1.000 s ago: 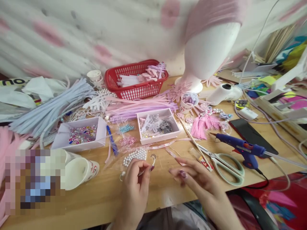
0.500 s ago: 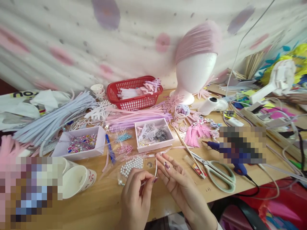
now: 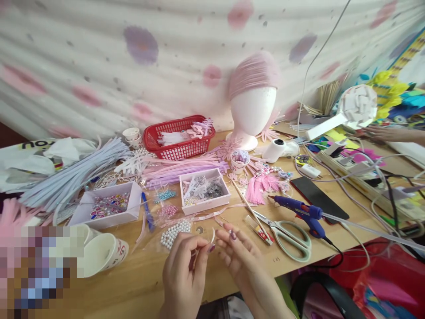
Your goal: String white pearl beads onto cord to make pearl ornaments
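Note:
My left hand (image 3: 185, 266) is closed, thumb and index finger pinching a thin white strip (image 3: 213, 235). The strip's free end curves upward from the fingertips. Facing it, my right hand (image 3: 246, 261) has its fingers loosely bent and apart, a small gap away from the strip, with nothing visible in it. Just beyond my left hand lies a clear bag of pearl beads (image 3: 175, 234). To the right of my right hand are scissors (image 3: 292, 239) with pale green handles and a blue hot glue gun (image 3: 300, 210).
Behind stand a white box of small parts (image 3: 206, 206), a red basket (image 3: 179, 150) and a foam head (image 3: 253, 108). Paper cups (image 3: 102, 254) and a box of gems (image 3: 133, 208) are at left. A phone (image 3: 318, 199) and another person's hand (image 3: 381, 133) show at right.
The strip's end has come away from my right fingertips and now curves beside my left hand. My right fingers have bent somewhat. The camera view has shifted, so the table appears moved left.

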The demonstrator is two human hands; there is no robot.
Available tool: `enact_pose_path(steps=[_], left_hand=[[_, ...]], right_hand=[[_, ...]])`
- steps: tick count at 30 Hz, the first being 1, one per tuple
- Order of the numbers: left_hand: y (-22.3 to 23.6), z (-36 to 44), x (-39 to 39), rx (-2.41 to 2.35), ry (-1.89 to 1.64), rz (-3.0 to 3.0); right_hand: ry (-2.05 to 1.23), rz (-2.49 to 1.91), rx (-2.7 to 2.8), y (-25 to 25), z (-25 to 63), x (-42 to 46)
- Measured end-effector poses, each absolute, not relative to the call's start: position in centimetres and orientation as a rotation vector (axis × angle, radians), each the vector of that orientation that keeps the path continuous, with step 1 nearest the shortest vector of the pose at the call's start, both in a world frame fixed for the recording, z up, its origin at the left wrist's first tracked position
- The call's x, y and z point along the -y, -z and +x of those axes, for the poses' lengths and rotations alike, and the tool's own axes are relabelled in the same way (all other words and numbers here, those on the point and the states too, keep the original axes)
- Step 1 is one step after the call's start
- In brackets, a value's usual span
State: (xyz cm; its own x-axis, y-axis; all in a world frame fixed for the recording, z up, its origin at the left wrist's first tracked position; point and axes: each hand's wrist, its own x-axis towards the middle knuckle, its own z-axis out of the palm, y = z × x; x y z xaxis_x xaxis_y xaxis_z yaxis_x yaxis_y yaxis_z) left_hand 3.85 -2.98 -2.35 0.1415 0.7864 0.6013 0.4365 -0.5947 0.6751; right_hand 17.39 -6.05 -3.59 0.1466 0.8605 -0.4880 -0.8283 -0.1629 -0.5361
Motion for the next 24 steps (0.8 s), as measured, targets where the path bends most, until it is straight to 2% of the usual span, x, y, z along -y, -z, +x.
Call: enact_pose_path(steps=[5,12,24], left_hand=[[2.5,4.1,3.2,-1.129,-1.418,2.138],[3.3,3.7,3.1,-1.105,-1.448,2.116],[4.9,4.3,3.6,-1.251,-1.445,1.766]], right_hand=[[-1.632,-0.774,-0.044,2.9,16.3,5.2],[-1.514,-0.745,-0.028,3.0,16.9,4.1],[-1.335,-0.882,0.384,2.7,17.2,3.6]])
